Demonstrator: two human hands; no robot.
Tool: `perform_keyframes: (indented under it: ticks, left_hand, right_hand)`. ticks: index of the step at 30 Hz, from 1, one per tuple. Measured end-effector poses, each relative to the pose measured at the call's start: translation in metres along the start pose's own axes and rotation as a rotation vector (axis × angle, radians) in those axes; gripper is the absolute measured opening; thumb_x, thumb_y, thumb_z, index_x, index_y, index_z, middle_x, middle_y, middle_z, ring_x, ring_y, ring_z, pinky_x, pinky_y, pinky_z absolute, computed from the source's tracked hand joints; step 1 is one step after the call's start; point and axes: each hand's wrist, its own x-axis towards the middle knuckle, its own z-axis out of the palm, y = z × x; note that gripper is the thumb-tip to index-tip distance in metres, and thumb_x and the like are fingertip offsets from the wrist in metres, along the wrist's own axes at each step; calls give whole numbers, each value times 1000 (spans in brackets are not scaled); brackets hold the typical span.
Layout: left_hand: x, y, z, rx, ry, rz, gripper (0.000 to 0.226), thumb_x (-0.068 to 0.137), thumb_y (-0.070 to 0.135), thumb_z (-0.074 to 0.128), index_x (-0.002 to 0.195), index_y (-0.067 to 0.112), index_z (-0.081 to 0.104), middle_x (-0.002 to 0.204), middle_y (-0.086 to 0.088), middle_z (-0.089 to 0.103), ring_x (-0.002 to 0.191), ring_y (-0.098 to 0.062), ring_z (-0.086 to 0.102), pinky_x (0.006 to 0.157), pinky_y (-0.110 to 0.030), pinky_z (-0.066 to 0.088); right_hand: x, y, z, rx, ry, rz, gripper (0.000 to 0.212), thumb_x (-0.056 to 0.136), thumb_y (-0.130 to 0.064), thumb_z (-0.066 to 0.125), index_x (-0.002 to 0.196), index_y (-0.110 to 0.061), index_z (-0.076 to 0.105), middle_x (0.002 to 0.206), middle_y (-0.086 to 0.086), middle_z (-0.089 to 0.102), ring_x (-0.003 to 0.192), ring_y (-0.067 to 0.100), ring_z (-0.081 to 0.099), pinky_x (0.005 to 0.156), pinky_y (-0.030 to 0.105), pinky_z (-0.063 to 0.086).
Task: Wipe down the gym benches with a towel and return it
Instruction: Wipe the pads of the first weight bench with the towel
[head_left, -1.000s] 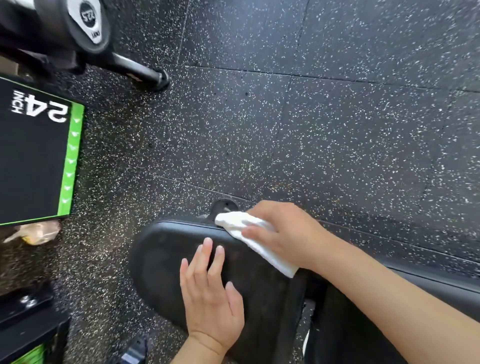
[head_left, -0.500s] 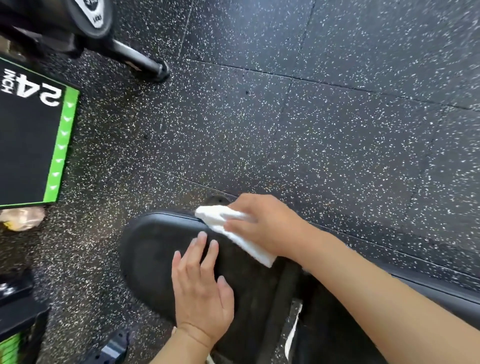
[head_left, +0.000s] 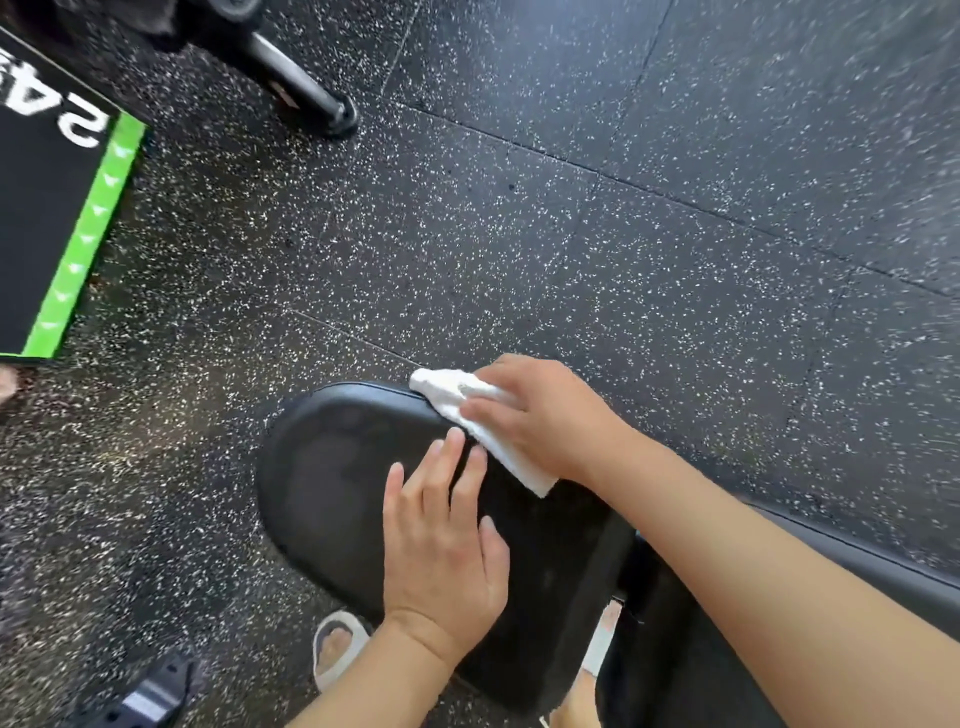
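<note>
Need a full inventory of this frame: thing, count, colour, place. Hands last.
padded vinyl bench seat: 1, black, bottom centre.
second bench pad: 1, black, lower right, partly hidden by the arm.
folded cloth towel: 1, white, on the seat's far edge.
rubber floor tiles: many, black with white specks, all around.
plyo box with green edge stripe: 1, black and green, left edge.
metal equipment leg: 1, dark, top left.
slide sandal on a foot: 1, white, bottom, beside the seat.
left hand: 1, flat on the seat, fingers straight.
right hand: 1, holds the towel against the seat's edge.
</note>
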Motion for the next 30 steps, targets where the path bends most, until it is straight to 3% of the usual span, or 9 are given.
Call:
perform_keyframes:
  ticks: [3, 7, 11, 14, 19, 22, 27, 30]
  left_hand:
    - [0, 0, -4, -42, 5, 4, 52, 89, 26, 52, 139, 12, 50, 155, -10, 43, 146, -31, 39, 128, -54, 19]
    - [0, -12, -17, -133, -50, 53, 56, 93, 29, 54, 148, 17, 53, 153, -5, 48, 144, -26, 44, 127, -52, 26]
    - [-17, -60, -38, -124, -88, 131, 48, 95, 22, 57, 143, 24, 60, 159, -2, 48, 146, -29, 44, 123, -53, 32]
    - [-41, -103, -52, -96, -100, 127, 49, 96, 23, 63, 145, 27, 60, 161, -1, 47, 146, -29, 45, 123, -55, 33]
    - [-71, -152, -70, -126, -60, 30, 44, 93, 19, 68, 136, 28, 65, 157, 1, 51, 141, -29, 50, 116, -62, 39]
    - [-91, -180, -78, -191, -27, -37, 35, 97, 20, 56, 130, 24, 66, 150, 1, 55, 135, -29, 54, 114, -59, 42]
    - [-119, -212, -86, -272, 30, -144, 30, 98, 19, 51, 122, 20, 69, 140, 1, 60, 127, -27, 56, 112, -50, 45]
    - [-125, -220, -91, -308, 55, -177, 27, 100, 14, 53, 122, 20, 68, 138, 2, 60, 126, -26, 55, 112, -46, 43]
  right_hand:
    - [23, -25, 14, 3, -4, 37, 38, 96, -45, 67, 110, -9, 70, 107, 6, 69, 99, 25, 64, 90, 42, 51]
    - [44, -52, 30, -82, -6, 42, 28, 97, -43, 66, 90, -17, 70, 83, -3, 67, 78, 15, 62, 73, 38, 50]
    - [64, -83, 54, -161, 25, 37, 29, 99, -47, 62, 109, -22, 73, 99, -3, 72, 95, 19, 65, 86, 39, 52]
    - [83, -111, 86, -359, 27, -73, 30, 101, -47, 56, 102, -20, 70, 94, -4, 64, 94, 21, 60, 81, 40, 47]
    - [94, -145, 145, -811, 34, -278, 34, 103, -47, 45, 88, -21, 62, 90, -7, 56, 95, 25, 54, 79, 39, 37]
    - [92, -147, 155, -886, 60, -300, 31, 103, -46, 45, 79, -26, 51, 85, -9, 50, 94, 26, 54, 75, 36, 29]
    - [84, -150, 163, -992, 47, -346, 33, 104, -47, 44, 87, -23, 59, 91, -7, 57, 95, 25, 53, 79, 38, 35]
    - [63, -154, 182, -1026, -18, -474, 28, 102, -45, 45, 90, -25, 60, 93, -9, 56, 99, 24, 52, 85, 39, 38]
